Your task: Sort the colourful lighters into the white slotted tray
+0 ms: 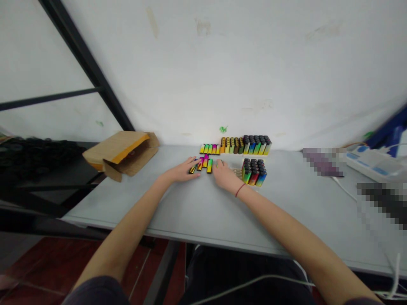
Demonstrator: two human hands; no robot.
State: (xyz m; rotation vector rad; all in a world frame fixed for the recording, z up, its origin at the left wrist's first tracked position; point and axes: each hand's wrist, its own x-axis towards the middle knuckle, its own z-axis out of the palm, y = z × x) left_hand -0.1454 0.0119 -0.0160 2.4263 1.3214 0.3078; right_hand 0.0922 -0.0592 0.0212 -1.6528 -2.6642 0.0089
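Observation:
My left hand (183, 171) rests on the table with thumb and fingers apart, around the left end of a small group of lighters. A dark and gold lighter (193, 168) lies tilted between its thumb and fingers. Beside it are pink and yellow lighters (205, 161) and a green and yellow lighter (210, 166), lying flat. My right hand (224, 174), with a red string at the wrist, is just right of these, fingers curled downward. What its fingertips pinch is too small to make out. Behind the hands lies a row of green, pink and yellow lighters (210, 149).
Upright lighters stand in a back block (257, 145) and a front block (254, 172); brownish-gold ones (232, 145) adjoin the back block. An opened cardboard box (122, 148) is at left. A white power strip (365, 163) and cable (345, 188) are at right. The wall borders the table (197, 203).

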